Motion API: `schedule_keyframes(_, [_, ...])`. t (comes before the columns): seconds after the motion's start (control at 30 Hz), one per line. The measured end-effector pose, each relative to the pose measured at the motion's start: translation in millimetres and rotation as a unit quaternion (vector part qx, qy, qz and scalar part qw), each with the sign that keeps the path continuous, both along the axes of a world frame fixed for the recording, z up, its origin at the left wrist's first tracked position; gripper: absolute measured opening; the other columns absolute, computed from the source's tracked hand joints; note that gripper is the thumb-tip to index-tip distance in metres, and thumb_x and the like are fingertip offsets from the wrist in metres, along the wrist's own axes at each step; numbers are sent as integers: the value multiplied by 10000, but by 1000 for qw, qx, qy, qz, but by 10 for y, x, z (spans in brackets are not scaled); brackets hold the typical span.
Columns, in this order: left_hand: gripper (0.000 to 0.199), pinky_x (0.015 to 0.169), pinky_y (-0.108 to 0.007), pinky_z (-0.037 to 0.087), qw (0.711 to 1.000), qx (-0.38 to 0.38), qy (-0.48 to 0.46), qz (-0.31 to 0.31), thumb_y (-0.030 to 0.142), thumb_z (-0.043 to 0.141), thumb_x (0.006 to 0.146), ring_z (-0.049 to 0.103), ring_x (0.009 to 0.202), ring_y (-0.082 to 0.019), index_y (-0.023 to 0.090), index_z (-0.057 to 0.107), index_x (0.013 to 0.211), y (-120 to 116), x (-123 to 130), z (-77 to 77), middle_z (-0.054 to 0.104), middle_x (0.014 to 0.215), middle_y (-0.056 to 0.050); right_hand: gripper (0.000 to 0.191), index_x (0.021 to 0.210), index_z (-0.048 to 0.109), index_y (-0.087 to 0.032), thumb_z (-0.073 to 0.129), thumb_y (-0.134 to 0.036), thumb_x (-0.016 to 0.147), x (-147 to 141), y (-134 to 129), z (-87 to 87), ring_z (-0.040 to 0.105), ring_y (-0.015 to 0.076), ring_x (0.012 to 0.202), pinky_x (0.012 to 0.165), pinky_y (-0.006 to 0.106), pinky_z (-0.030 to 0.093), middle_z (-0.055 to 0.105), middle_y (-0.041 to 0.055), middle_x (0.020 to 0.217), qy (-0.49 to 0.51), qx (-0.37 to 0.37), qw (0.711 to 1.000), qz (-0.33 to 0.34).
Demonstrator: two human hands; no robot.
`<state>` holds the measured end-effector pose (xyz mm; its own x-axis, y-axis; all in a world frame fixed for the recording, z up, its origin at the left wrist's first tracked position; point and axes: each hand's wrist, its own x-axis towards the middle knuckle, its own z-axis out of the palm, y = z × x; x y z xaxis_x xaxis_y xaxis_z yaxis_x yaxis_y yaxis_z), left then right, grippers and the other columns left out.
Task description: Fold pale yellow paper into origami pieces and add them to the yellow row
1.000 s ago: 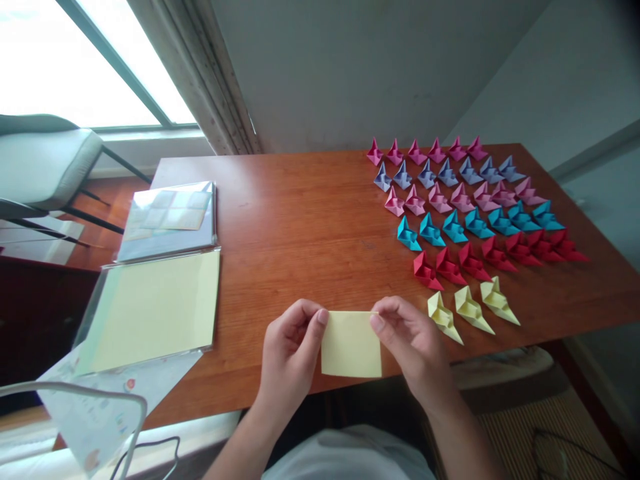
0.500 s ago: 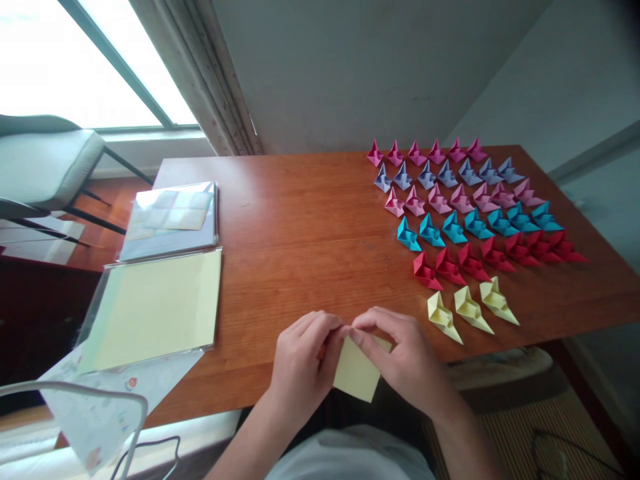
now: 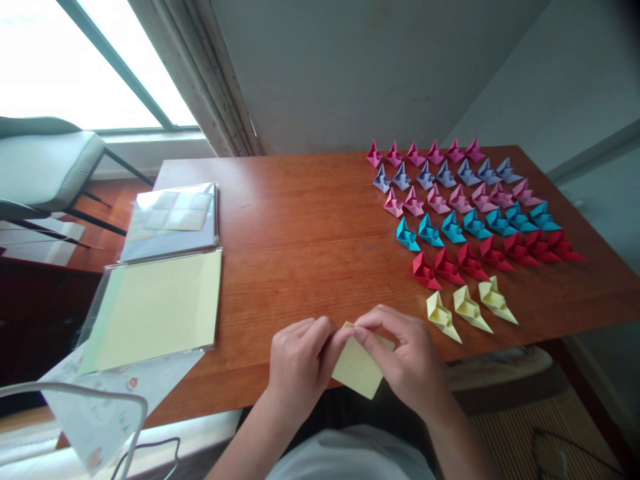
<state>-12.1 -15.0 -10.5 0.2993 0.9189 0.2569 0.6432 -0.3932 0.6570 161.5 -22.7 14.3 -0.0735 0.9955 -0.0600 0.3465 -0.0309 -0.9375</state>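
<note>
- Here I am looking down through the head camera: the small yellow sheet (image 3: 357, 373) is up in both hands, at the near edge of the bench (image 3: 290, 253), its lower corner hanging past that edge.
- Left hand (image 3: 303, 363): grip pinched on the sheet near its top corner, knuckles up, most likely to steady it.
- Right hand (image 3: 403, 347): grip closed on it too, thumb across the near face, tip right beside the left thumb. I read that meeting of tips as a way to control one small spot of paper.
- The sheet sits tilted, corner uppermost, which seems to bring that corner within reach of both thumbs.
- Over to the right, three yellow origami boats (image 3: 469, 310) make the nearest row, and beyond them a red row (image 3: 470, 260) and a blue row (image 3: 453, 228); sorted by colour, I'd judge, to keep sets distinct.
- Far left, a pack of yellow paper (image 3: 160, 310) lies flat, apart from the boats, perhaps to leave elbow room.
</note>
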Motion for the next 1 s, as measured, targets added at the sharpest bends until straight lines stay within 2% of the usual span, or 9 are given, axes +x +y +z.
schedule_keyframes(0.23, [347, 512, -225, 288, 999, 19, 3, -26, 195, 544, 975, 375, 494, -82, 206, 391, 664, -63, -79, -4, 394, 564, 59, 184, 789, 693, -217, 641, -317, 934, 45, 12, -1, 632, 172, 724, 682, 279, 463, 686, 10, 759, 0, -4, 998, -58])
schedule_keyframes(0.47, [311, 526, -222, 309, 999, -10, -5, -51, 204, 530, 987, 420, 498, -83, 203, 436, 691, -63, -183, 23, 456, 573, 51, 184, 789, 706, -214, 654, -331, 921, 1, 14, -19, 650, 178, 732, 678, 275, 476, 704, 14, 763, 14, -12, 998, -63])
schedule_keyframes(0.63, [354, 508, -229, 306, 998, -50, -19, -42, 240, 541, 984, 411, 487, -90, 200, 444, 646, -51, -270, 57, 446, 546, 48, 192, 824, 704, -215, 664, -380, 913, 65, 45, -21, 678, 209, 796, 714, 293, 503, 728, 38, 836, 22, -14, 990, -136])
schedule_keyframes(0.67, [342, 513, -230, 318, 997, -64, -31, -32, 239, 535, 986, 429, 498, -94, 199, 468, 653, -47, -276, 78, 467, 554, 41, 191, 828, 702, -216, 664, -382, 913, 83, 53, -14, 680, 210, 808, 725, 295, 505, 727, 38, 843, 19, -15, 991, -130])
schedule_keyframes(0.83, [138, 633, -238, 444, 976, -137, -166, -17, 233, 553, 971, 570, 662, -132, 192, 615, 856, 16, -179, 225, 653, 755, -20, 167, 831, 691, -224, 628, -331, 944, 81, 70, 40, 661, 186, 796, 730, 285, 491, 707, 17, 819, 1, -21, 1000, -9])
schedule_keyframes(0.9, [111, 659, -249, 454, 967, -160, -200, -13, 248, 583, 954, 576, 692, -141, 189, 629, 873, 49, -104, 260, 656, 777, -24, 163, 826, 684, -225, 620, -311, 950, 49, 64, 47, 654, 178, 783, 726, 282, 482, 696, 10, 803, -2, -16, 1000, 16])
schedule_keyframes(1.0, [194, 639, -251, 434, 952, -195, -234, -1, 270, 596, 948, 529, 656, -130, 183, 604, 774, 81, -22, 258, 602, 712, -7, 151, 823, 676, -224, 621, -286, 949, 18, 54, 34, 642, 164, 765, 718, 276, 469, 678, 0, 783, -8, -4, 999, 40])
